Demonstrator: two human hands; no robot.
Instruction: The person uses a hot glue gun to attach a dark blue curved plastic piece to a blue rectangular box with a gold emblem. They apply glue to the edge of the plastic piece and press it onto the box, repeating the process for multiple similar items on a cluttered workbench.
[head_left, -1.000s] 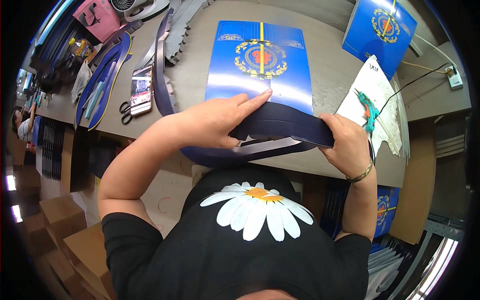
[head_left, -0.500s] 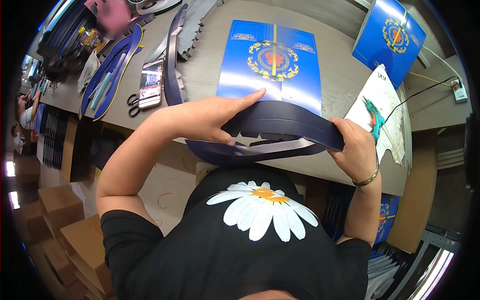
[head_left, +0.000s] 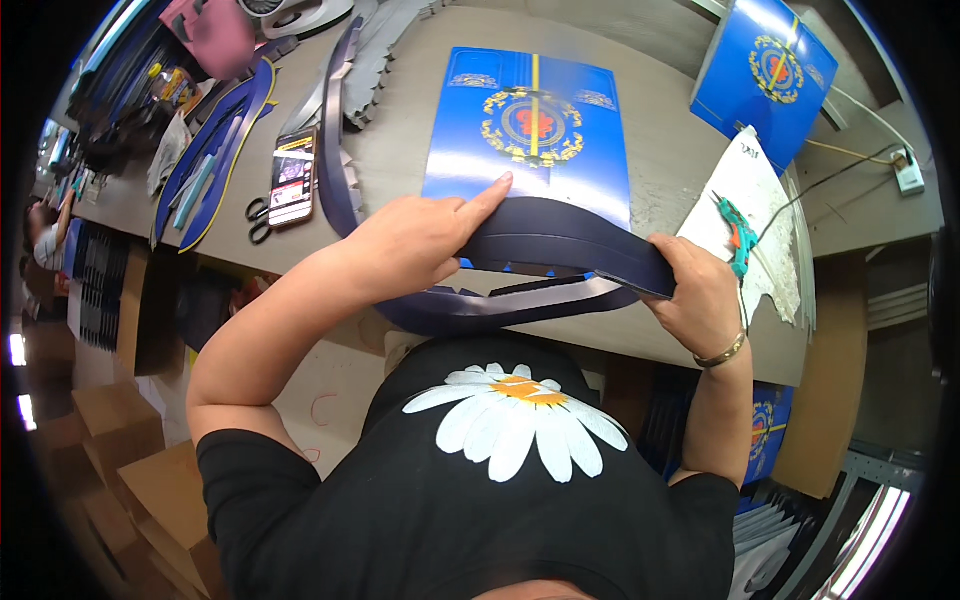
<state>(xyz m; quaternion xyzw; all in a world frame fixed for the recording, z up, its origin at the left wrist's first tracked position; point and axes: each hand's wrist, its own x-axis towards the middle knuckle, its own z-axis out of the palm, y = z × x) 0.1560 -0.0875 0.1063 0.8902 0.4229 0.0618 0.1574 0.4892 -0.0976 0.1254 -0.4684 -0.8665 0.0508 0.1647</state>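
Observation:
A long navy-blue band (head_left: 560, 232) with a notched lower edge is bent into a loop at the table's front edge, its pale inner side facing up in the nearer part. My right hand (head_left: 700, 295) grips its right-hand bend, thumb on the near side. My left hand (head_left: 430, 235) closes on the left end of the far part, index finger stretched over its top toward a blue board (head_left: 590, 130). That board lies flat just beyond the band, printed with a gold wreath and a red emblem. The band hides the board's near edge.
Right of the board, a green glue gun (head_left: 738, 235) lies on a white sheet (head_left: 700, 215), beside a second blue board (head_left: 765, 75). At left are a phone (head_left: 293, 180), scissors (head_left: 260, 220) and another curved navy strip (head_left: 333, 140). Cardboard boxes (head_left: 120, 425) stand lower left.
My left thumb has drawn in toward the band, and the left hand sits closer over its end. The whole view has shifted slightly; the right hand keeps its grip.

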